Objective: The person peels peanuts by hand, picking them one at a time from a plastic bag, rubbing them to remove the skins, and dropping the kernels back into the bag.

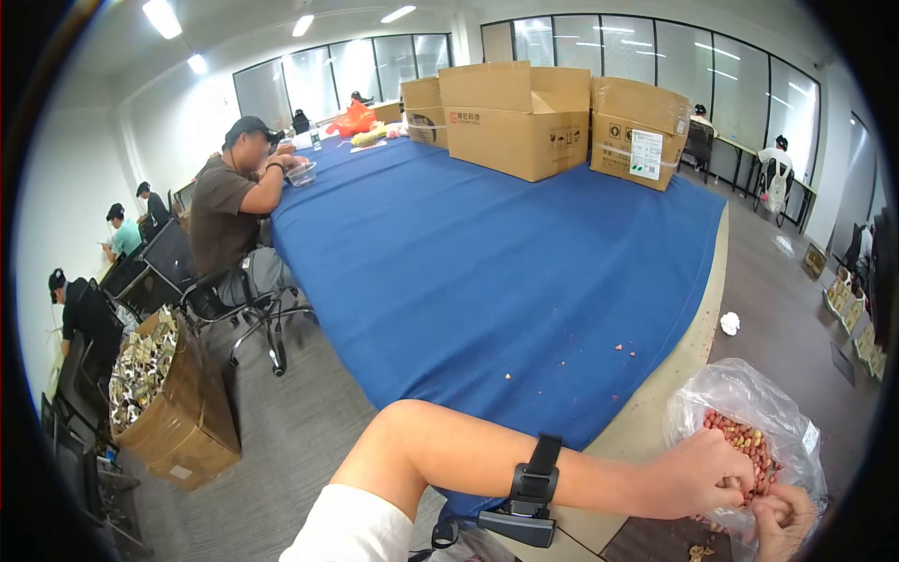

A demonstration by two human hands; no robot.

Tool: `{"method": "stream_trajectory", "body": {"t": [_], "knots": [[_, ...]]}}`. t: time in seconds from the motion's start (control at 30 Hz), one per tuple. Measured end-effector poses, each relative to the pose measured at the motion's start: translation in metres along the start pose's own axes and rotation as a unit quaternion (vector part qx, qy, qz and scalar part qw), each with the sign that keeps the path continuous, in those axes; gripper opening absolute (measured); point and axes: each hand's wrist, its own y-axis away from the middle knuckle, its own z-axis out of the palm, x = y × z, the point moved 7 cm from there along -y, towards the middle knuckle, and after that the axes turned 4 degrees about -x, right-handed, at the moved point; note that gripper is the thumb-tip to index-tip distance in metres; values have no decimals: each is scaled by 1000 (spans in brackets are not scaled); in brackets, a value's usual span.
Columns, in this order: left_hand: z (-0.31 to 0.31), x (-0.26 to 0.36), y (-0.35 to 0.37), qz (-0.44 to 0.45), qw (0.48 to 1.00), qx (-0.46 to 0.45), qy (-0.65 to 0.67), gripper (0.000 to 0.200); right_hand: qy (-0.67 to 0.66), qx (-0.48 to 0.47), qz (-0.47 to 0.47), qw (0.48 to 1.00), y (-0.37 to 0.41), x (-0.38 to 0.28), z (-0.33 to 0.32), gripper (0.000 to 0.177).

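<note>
A clear plastic bag (721, 379) at the lower right holds many red-skinned peanuts (744, 438), some of them pale. My left hand (704, 473) reaches across from the left and rests at the bag's mouth, against the peanuts, its fingers curled closed. Close beside it, my right hand (785, 523) is at the near side of the bag, thumb and fingers pinched together. What either set of fingers holds is hidden. A black strap with a small device (534, 487) is around my left forearm.
A blue cloth (487, 253) covers the long table, with several peanut bits (619, 347) on it. Cardboard boxes (524, 122) stand at its far end. A seated person (234, 197) works at the left edge, near a box of wrappers (178, 421). Crumpled white paper (729, 323) lies on the floor.
</note>
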Motion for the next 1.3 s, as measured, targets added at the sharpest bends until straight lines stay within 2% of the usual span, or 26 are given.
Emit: {"method": "stream_trajectory", "body": {"t": [0.03,0.07,0.1,0.17,0.23,0.3,0.37,0.4,0.47,0.5,0.57,0.6,0.67,0.73,0.83,0.97,1.03,1.07,1.13,1.17,1.23,1.27,1.3], "knots": [[2,0,-2,-32,997,-48,41,16,-98,8,68,993,2,14,2,26],[1,0,-1,-31,998,-47,40,16,-195,17,134,972,3,25,6,25],[0,1,-1,-21,999,-43,22,17,-194,17,133,972,1,24,9,25],[2,4,0,-9,999,-36,10,19,-63,33,-4,997,-1,1,3,23],[2,2,-1,-38,996,1,82,24,-70,24,26,997,2,1,-1,22],[1,10,-1,-43,995,-22,88,28,-81,11,52,995,2,0,1,21],[2,10,-2,-49,993,-50,90,33,2,30,-57,998,0,-20,2,19],[2,8,-3,-16,997,-51,49,39,1,34,-60,998,1,-22,1,19],[4,11,-3,20,999,-50,5,46,-71,-5,115,991,5,1,5,13],[6,13,-3,17,999,-46,5,50,-72,-4,112,991,6,3,5,13],[8,17,2,13,999,-45,0,54,-55,25,5,998,8,-5,3,10],[10,19,4,21,998,-63,-23,55,-58,29,3,998,8,-4,2,10],[9,24,4,31,995,-80,-46,56,-29,30,-64,997,9,-13,-1,19],[14,22,4,7,983,-164,-83,52,-49,21,-78,995,11,-18,3,22],[10,36,6,29,977,-176,-116,44,-78,0,-107,991,11,-18,8,25],[11,38,6,100,971,-132,-171,45,-91,-15,-158,983,8,-26,6,25],[2,54,6,194,969,-38,-151,39,-84,5,-162,983,7,-27,7,27],[2,56,5,196,968,-36,-150,39,-78,26,-159,984,7,-26,6,29],[-6,69,9,307,932,66,-180,46,-75,33,-164,983,3,-20,2,23],[-5,67,7,312,934,64,-162,46,-74,40,-167,982,3,-11,-2,17],[-1,54,2,254,938,35,-234,29,-59,150,-105,981,1,39,-4,36],[2,51,5,259,943,25,-207,29,-40,128,-91,987,3,29,-1,38],[8,45,7,234,942,-13,-240,32,-22,106,-76,991,-1,13,1,41]]}}
